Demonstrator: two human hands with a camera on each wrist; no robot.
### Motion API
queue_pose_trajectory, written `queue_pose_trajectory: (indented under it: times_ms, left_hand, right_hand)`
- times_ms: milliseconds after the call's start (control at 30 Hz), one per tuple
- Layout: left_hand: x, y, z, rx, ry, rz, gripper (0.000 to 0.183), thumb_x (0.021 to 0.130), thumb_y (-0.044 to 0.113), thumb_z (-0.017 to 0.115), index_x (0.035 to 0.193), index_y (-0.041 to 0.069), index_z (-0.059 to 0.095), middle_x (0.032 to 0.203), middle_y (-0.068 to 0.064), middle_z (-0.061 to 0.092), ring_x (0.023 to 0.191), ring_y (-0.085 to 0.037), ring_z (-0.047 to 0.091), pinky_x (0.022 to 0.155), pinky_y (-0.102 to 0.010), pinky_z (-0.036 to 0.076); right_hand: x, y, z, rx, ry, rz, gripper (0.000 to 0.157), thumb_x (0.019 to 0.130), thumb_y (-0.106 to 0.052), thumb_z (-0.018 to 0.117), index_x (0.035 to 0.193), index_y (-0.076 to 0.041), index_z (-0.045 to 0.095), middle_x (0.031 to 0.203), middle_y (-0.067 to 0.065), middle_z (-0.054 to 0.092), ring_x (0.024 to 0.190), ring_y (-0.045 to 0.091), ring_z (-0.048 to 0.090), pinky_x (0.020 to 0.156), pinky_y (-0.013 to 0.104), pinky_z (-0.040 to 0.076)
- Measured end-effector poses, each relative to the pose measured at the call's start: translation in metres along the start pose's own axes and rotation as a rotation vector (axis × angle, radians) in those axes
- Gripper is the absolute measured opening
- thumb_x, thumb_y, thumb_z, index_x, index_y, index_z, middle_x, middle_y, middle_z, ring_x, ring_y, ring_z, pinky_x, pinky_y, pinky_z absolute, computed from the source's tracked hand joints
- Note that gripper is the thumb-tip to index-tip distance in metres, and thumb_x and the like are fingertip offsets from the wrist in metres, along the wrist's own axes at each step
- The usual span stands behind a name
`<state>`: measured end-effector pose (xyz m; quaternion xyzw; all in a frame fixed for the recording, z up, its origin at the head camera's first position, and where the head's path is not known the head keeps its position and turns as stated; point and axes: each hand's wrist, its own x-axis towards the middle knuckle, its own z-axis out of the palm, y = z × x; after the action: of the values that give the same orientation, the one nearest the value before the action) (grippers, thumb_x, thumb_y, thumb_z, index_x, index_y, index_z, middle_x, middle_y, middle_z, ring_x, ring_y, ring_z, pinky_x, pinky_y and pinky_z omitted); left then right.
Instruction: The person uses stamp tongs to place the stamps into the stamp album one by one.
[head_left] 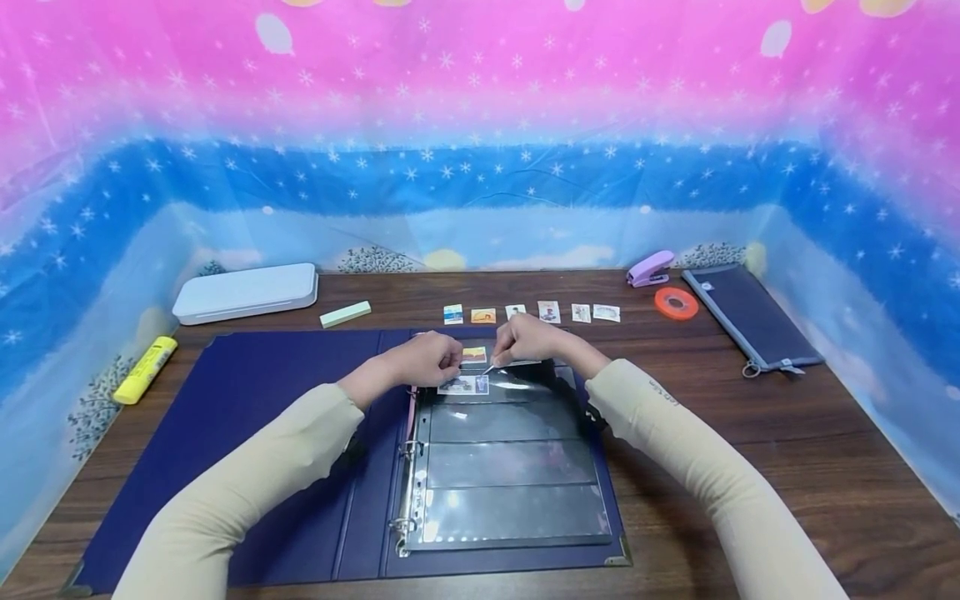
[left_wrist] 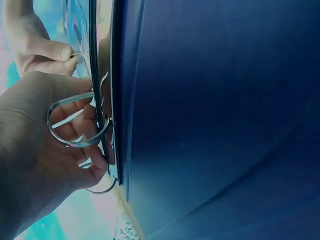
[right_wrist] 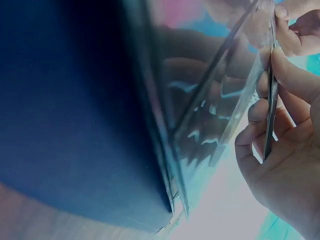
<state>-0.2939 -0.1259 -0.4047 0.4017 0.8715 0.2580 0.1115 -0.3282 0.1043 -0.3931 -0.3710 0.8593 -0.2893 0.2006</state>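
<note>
A ring binder [head_left: 247, 417] lies spread on the table, a clear-pocketed stamp page [head_left: 517, 462] on its right side. At the page's top left, my left hand [head_left: 427, 360] pinches the edge of a clear pocket, close to the binder rings [left_wrist: 77, 120]. My right hand [head_left: 528, 340] holds tweezers [right_wrist: 271, 110] between thumb and fingers. Their tip points down-left at a wide stamp [head_left: 456, 386] with a blue right end, in the second row. Above it shows a yellow-red stamp [head_left: 474, 355]. Clear film [right_wrist: 220, 100] rises beside the right hand.
Behind the binder several loose stamps [head_left: 549, 312] lie in a row. A white case [head_left: 246, 293], a pale green bar [head_left: 345, 314] and a yellow tube [head_left: 146, 370] are on the left. On the right are a purple stapler [head_left: 650, 269], orange tape [head_left: 677, 303] and a dark zip pouch [head_left: 753, 317].
</note>
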Motion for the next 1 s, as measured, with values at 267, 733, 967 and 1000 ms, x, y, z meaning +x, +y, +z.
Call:
queue_pose_trajectory:
  times_ms: [267, 733, 967, 1000]
  left_hand:
    - [-0.005, 0.007, 0.006, 0.05, 0.047, -0.086, 0.01, 0.088, 0.011, 0.06, 0.079, 0.01, 0.058, 0.059, 0.005, 0.043, 0.05, -0.007, 0.036, 0.064, -0.024, 0.035]
    - [-0.013, 0.013, 0.009, -0.012, 0.076, -0.125, 0.013, 0.085, 0.019, 0.067, 0.075, 0.012, 0.062, 0.078, -0.001, 0.053, 0.067, -0.009, 0.044, 0.067, -0.024, 0.036]
    - [-0.013, 0.011, 0.011, -0.047, 0.089, -0.137, 0.01, 0.085, 0.019, 0.068, 0.083, 0.011, 0.062, 0.078, -0.002, 0.052, 0.067, -0.01, 0.042, 0.068, -0.024, 0.035]
    - [-0.013, 0.011, 0.011, -0.049, 0.092, -0.144, 0.01, 0.085, 0.019, 0.068, 0.085, 0.011, 0.062, 0.078, -0.002, 0.051, 0.067, -0.01, 0.042, 0.068, -0.025, 0.034]
  right_hand:
    - [-0.003, 0.011, -0.012, -0.017, 0.071, 0.081, 0.014, 0.086, -0.016, 0.066, 0.091, -0.006, 0.075, 0.093, 0.011, 0.071, 0.079, 0.018, 0.062, 0.066, 0.024, 0.039]
    - [0.036, 0.018, -0.036, -0.189, 0.212, 0.209, 0.02, 0.09, -0.024, 0.062, 0.1, -0.013, 0.074, 0.105, 0.007, 0.07, 0.085, 0.021, 0.063, 0.071, 0.029, 0.044]
    - [0.044, 0.028, -0.045, -0.226, 0.211, 0.314, 0.021, 0.09, -0.025, 0.061, 0.104, -0.014, 0.073, 0.112, 0.007, 0.069, 0.106, 0.025, 0.061, 0.09, 0.039, 0.047]
    - [0.045, 0.03, -0.046, -0.229, 0.211, 0.325, 0.022, 0.09, -0.025, 0.061, 0.105, -0.014, 0.072, 0.112, 0.007, 0.069, 0.108, 0.025, 0.06, 0.093, 0.04, 0.047]
